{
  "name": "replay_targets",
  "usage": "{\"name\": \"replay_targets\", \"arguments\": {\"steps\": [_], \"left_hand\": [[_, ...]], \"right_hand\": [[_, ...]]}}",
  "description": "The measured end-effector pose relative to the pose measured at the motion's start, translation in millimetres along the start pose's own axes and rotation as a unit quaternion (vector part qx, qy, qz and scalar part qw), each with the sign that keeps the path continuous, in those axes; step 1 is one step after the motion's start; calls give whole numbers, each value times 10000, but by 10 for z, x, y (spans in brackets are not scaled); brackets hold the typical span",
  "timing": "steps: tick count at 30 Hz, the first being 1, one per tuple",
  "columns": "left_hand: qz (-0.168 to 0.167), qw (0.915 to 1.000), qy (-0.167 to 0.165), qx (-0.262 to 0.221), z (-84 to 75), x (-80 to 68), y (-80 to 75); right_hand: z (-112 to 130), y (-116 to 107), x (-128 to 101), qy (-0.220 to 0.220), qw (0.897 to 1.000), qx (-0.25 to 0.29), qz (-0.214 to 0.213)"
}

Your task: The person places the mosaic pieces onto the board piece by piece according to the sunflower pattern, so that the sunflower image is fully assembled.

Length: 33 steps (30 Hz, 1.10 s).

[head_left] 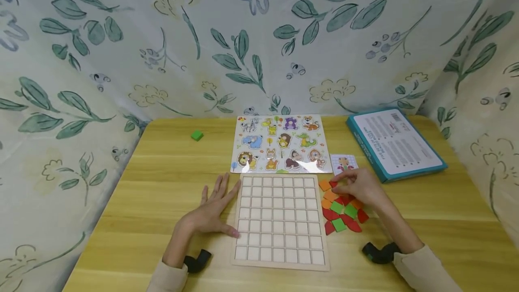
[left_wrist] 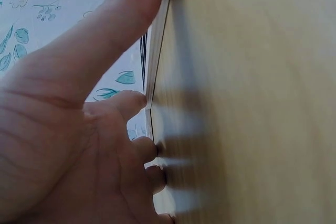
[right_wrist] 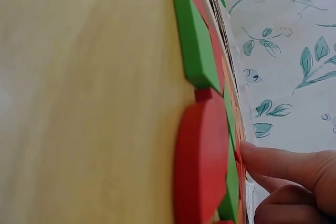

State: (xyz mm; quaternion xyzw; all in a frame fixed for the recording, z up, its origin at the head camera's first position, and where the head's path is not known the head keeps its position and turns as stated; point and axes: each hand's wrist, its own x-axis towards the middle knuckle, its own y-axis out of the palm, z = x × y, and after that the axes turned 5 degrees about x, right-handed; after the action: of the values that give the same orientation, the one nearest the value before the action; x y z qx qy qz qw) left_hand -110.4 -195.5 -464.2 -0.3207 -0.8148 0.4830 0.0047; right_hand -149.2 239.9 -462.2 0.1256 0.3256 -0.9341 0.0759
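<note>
A wooden grid board point(head_left: 282, 221) with rows of square cells lies flat in the middle of the table. My left hand point(head_left: 212, 211) is spread along its left side, thumb and index finger at the edge and the other fingertips on the table. In the left wrist view the thumb point(left_wrist: 115, 19) lies against the board's side. Right of the board is a cluster of red, orange and green pieces. My right hand point(head_left: 358, 187) is at the far end of this cluster, pinching a small red piece point(head_left: 333, 184) between thumb and index finger. In the right wrist view, a curved red block point(right_wrist: 202, 163) is nearest.
Behind the board lies an animal puzzle sheet point(head_left: 279, 144). A small pattern card point(head_left: 343, 162) sits just beyond the right hand, partly covered by it. A teal-edged box point(head_left: 399, 143) occupies the back right. One green block point(head_left: 197, 135) is alone at the back left.
</note>
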Motion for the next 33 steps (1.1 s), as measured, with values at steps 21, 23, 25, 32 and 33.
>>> {"name": "replay_targets", "arguments": {"steps": [21,23,25,32,33], "left_hand": [[-33,9999,25,93,7,-8,16],[-47,9999,22,126,2,-3,14],[-59,9998,12,164,0,2,14],[-18,9998,-17,177,-7,-2,3],[-22,9999,-11,164,-5,-5,3]], "right_hand": [[507,603,-4,-513,9910,1001,731],[556,690,6,-524,9926,856,688],[593,755,15,-472,9943,731,614],[622,825,30,-444,9962,595,463],[619,820,33,-470,9959,618,475]]}}
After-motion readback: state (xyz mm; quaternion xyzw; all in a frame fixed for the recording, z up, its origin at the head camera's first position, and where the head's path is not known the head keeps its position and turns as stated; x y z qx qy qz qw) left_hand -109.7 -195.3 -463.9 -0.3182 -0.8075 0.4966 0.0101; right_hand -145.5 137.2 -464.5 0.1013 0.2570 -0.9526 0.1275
